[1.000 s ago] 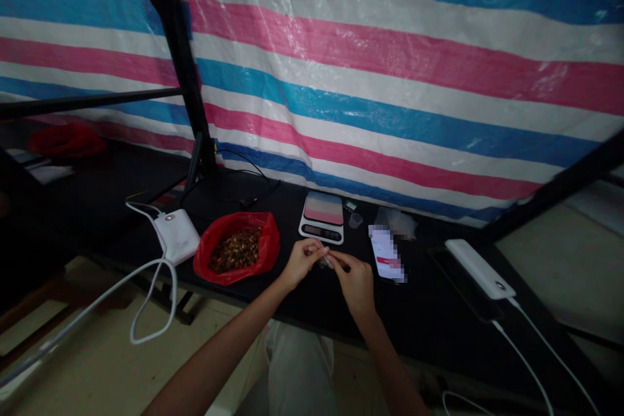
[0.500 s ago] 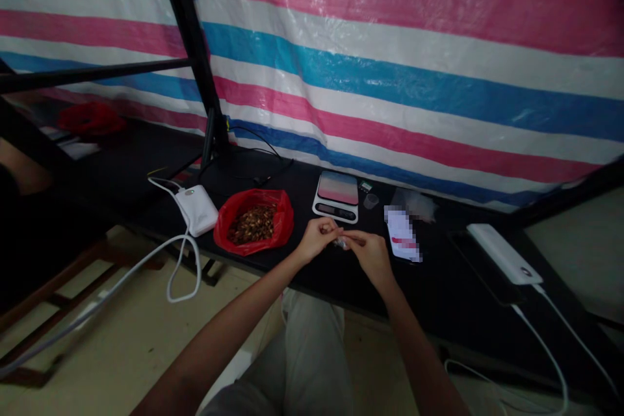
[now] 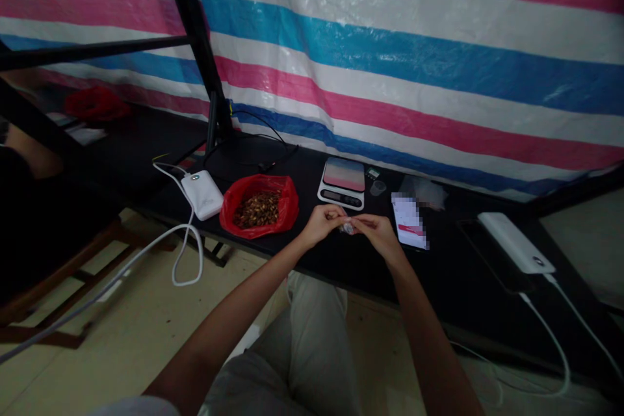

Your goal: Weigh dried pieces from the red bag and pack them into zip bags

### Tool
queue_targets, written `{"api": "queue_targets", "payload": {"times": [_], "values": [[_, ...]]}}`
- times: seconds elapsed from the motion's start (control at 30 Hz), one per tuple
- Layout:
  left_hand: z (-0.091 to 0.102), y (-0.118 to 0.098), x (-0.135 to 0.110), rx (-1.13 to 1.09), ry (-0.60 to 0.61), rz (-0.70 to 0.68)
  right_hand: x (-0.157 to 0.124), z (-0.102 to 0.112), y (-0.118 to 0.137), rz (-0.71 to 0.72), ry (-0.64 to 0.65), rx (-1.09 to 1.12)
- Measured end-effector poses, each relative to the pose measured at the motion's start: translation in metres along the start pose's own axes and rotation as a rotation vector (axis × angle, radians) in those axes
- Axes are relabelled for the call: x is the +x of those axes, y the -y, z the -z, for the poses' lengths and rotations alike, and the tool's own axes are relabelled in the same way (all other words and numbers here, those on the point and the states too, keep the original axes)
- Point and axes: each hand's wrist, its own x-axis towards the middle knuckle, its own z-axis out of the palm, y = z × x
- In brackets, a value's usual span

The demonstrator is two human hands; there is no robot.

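My left hand (image 3: 320, 223) and my right hand (image 3: 377, 233) meet just in front of a digital scale (image 3: 343, 177). Their fingertips pinch a small clear plastic bag (image 3: 348, 228) between them; whatever is inside is too small to make out. Left of my hands, a red plastic bag (image 3: 287, 205) stands open with its edge rolled out, holding a heap of brown, seed-like pieces (image 3: 258, 209). Beside the scale lie a small clear cup (image 3: 377, 188) and a little green-and-white item (image 3: 373, 173).
A lit phone (image 3: 409, 221) lies right of my hands, with clear plastic bags (image 3: 426, 194) behind it. White power banks (image 3: 517, 242) with cables flank the work area. A black metal post (image 3: 195, 32) rises at left, where another person's arm (image 3: 36, 153) shows.
The camera view has tilted down slightly, so the table's things sit higher in the picture. Both hands stay together, pinching the small clear bag with slightly shifted fingers.
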Motion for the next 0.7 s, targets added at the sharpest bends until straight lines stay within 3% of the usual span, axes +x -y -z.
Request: {"api": "queue_targets", "payload": {"times": [0.33,0.6,0.7], "values": [[-0.005,-0.001,-0.008,0.235,0.06,-0.047,-0.015,0.007,0.021,0.284,-0.1,-0.722],[-0.01,-0.006,-0.009,0.257,0.121,-0.062,-0.01,0.014,-0.004,0.294,-0.103,-0.512],[-0.011,-0.005,-0.01,0.235,0.125,-0.011,-0.005,0.019,-0.005,0.274,-0.223,-0.519]]}}
